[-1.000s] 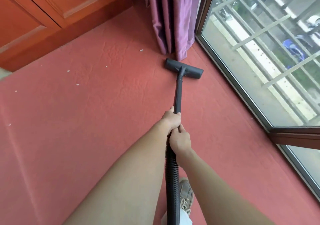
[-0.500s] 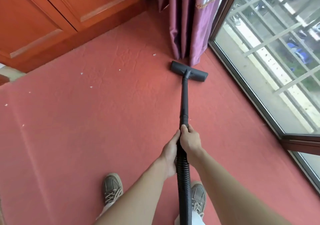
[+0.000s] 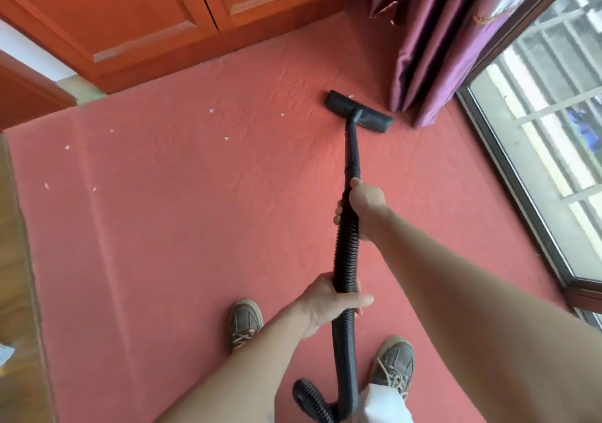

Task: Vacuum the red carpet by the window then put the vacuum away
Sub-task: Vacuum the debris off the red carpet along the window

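Whereas both hands were sitting together high on the tube half a second ago, they are now working apart. The right hand is gripping where the wand meets the ribbed hose, its fingers clamped round the tube. The left hand is holding the hose nearer the body, fingers wrapped round it and thumb lying across the front.

The floor head is resting flat on the red carpet. It is now standing just left of the curtain rather than at its foot, so the stroke is moving leftward, away from the window. One white scrap appears to be lying at the head's far edge.

Judgement: the vacuuming step is continuing and is well short of complete. Several white scraps are lying on the carpet to the left of the head, some near it, others well apart towards the left edge. The strip along the window is showing no scraps. Putting the vacuum away is not yet starting; its body is out of view.
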